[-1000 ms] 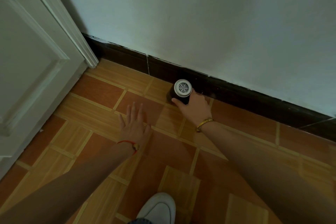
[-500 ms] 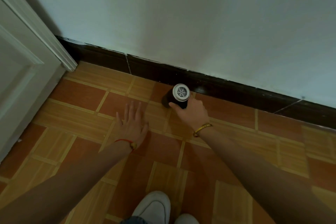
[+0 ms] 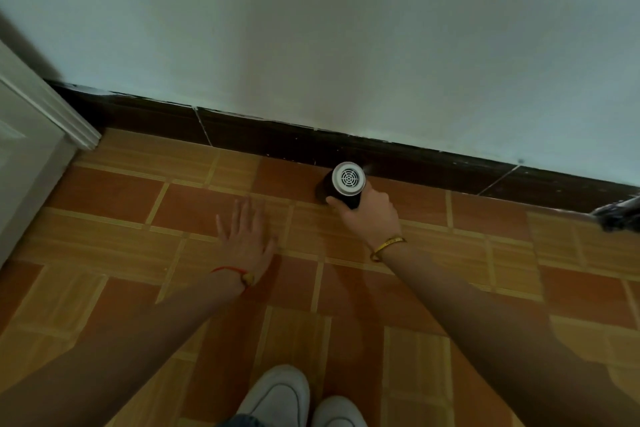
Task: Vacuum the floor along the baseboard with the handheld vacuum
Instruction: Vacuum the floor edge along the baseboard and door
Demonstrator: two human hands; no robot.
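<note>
Right arm stretched long, right hand (image 3: pixel 370 215) curled round the black body of the handheld vacuum (image 3: pixel 343 185), grip closed firmly on it, its white grilled end facing up. The vacuum sits low on the floor (image 3: pixel 485 253), right against the dark baseboard (image 3: pixel 277 139). Left hand (image 3: pixel 247 239) is palm down on the tiles, fingers spread, grip wide, holding nothing. The nozzle end is hidden. A grey object (image 3: pixel 620 215) at the right edge is cut off and blurred.

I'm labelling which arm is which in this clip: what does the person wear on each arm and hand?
No sleeves or gloves on either arm. By the left hand, the wrist carries a thin red cord bracelet with a small golden bead. By the right hand, the wrist carries a slim golden bangle.
</note>
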